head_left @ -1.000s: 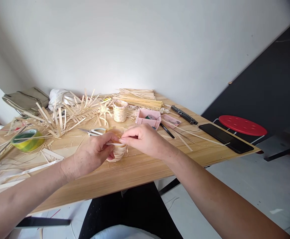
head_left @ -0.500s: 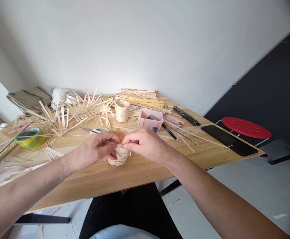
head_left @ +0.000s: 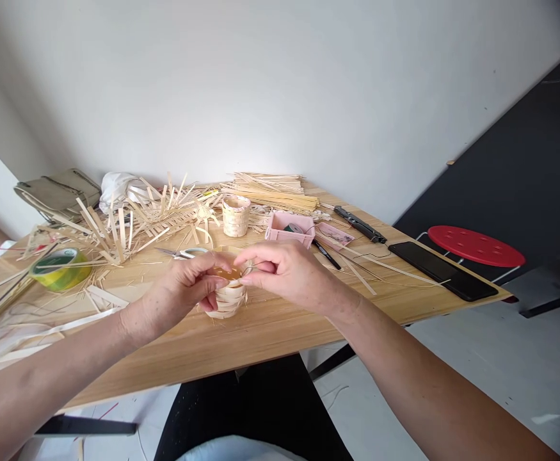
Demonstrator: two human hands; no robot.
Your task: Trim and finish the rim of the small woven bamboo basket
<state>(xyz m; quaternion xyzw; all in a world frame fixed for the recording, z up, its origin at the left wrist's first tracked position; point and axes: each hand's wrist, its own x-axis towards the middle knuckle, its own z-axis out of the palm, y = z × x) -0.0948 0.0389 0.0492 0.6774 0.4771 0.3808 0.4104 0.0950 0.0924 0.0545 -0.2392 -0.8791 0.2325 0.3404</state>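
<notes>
A small woven basket (head_left: 228,302) of pale strips stands near the front edge of the table, between my hands. My left hand (head_left: 184,288) is closed on its rim at the left, fingers partly inside. At the rim's right side my right hand (head_left: 284,272) pinches something thin, too small to make out, with a dark thread near the fingertips. Behind them stands a second woven basket (head_left: 236,216), pale with a pinkish rim. White-handled scissors (head_left: 191,253) lie just beyond my left hand.
Loose strips (head_left: 116,224) spread over the back left, near green-yellow tape (head_left: 60,267). A pink box (head_left: 290,228), black pen (head_left: 326,255), black tool (head_left: 360,225) and phone (head_left: 443,270) lie rightward. A strip bundle (head_left: 270,192) is at the back; a red stool (head_left: 475,246) stands beyond.
My right hand's fingertips have parted a little from my left ones and turned at the rim. The basket has shifted slightly left, and more of its opening shows.
</notes>
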